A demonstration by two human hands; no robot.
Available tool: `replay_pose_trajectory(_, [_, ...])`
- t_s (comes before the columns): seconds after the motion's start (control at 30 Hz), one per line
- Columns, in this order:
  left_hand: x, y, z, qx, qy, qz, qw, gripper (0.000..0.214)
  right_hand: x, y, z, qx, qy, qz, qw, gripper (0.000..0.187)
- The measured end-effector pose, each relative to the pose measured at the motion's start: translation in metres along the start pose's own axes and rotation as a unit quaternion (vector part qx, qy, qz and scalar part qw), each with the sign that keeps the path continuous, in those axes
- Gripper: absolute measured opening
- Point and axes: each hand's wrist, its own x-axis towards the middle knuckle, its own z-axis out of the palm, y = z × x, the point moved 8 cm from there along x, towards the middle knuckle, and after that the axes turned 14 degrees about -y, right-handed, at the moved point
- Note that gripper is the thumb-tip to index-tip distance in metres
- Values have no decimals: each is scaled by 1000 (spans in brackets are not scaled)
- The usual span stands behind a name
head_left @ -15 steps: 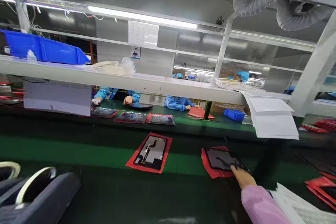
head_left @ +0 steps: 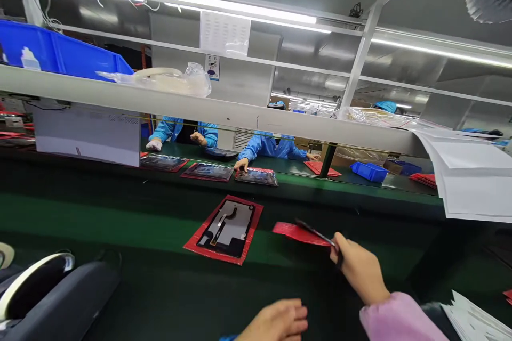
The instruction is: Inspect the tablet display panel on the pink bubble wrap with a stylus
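Right hand (head_left: 358,269), lower right of the frame, pinching the near corner of a dark flat panel (head_left: 314,232), lifted edge-on over a red sheet (head_left: 294,233) on the green table (head_left: 100,224). Panel's long side running away to the upper left from that hand. Left hand (head_left: 278,321), bottom middle, loosely curled, holding nothing, farther from the panel. Another panel on a red mat (head_left: 226,228) lying just left.

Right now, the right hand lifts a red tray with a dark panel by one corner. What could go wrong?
1. The right hand pinches only a corner of the tilted red tray, so the dark panel may slide off.
2. The next red tray lies close by; a swing could knock it.
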Motion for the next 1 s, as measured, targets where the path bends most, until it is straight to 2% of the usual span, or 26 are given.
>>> replay_pose_trajectory(0.07, [22, -1, -1, -95, 21, 23, 995, 63, -23, -53, -6, 21, -7, -46, 999, 23])
replay_pose_trajectory(0.1, [29, -2, -3, -129, 40, 32, 990, 62, -36, -78, -7, 40, -19, -83, 996, 22])
replay_pose_trajectory(0.13, [33, -3, -7, -155, 60, 38, 985, 58, -48, -101, -6, 92, -47, -135, 985, 23])
replay_pose_trajectory(0.2, [29, -7, -16, -187, 97, 38, 977, 43, -65, -122, 0, 240, -121, -178, 947, 20])
replay_pose_trajectory(0.27, [12, -9, -25, -205, 118, 29, 971, 32, -68, -110, 5, 383, -151, -132, 902, 16])
replay_pose_trajectory(0.33, [-11, -6, -32, -213, 125, 19, 969, 33, -65, -79, 10, 456, -120, -35, 881, 23])
replay_pose_trajectory(0.4, [-32, 0, -35, -214, 122, 7, 969, 37, -66, -58, 20, 500, -110, 22, 859, 32])
replay_pose_trajectory(0.5, [-52, 12, -31, -203, 116, -9, 972, 44, -79, -64, 36, 603, -162, 8, 781, 42])
replay_pose_trajectory(0.57, [-58, 16, -30, -188, 114, -20, 975, 50, -92, -69, 33, 658, -152, 9, 737, 48])
replay_pose_trajectory(0.63, [-63, 13, -32, -166, 117, -39, 978, 59, -105, -66, 24, 694, -119, 38, 709, 53])
replay_pose_trajectory(0.73, [-75, 1, -44, -118, 124, -77, 982, 66, -122, -51, 7, 708, -88, 86, 695, 53])
replay_pose_trajectory(0.87, [-91, -13, -61, -47, 136, -110, 983, 60, -139, -32, -7, 692, -43, 130, 709, 48])
replay_pose_trajectory(0.93, [-93, -16, -64, -17, 134, -128, 983, 60, -145, -35, -5, 686, -23, 143, 713, 48])
replay_pose_trajectory(1.0, [-93, -14, -63, 15, 127, -147, 981, 60, -148, -48, 4, 684, -14, 140, 716, 48])
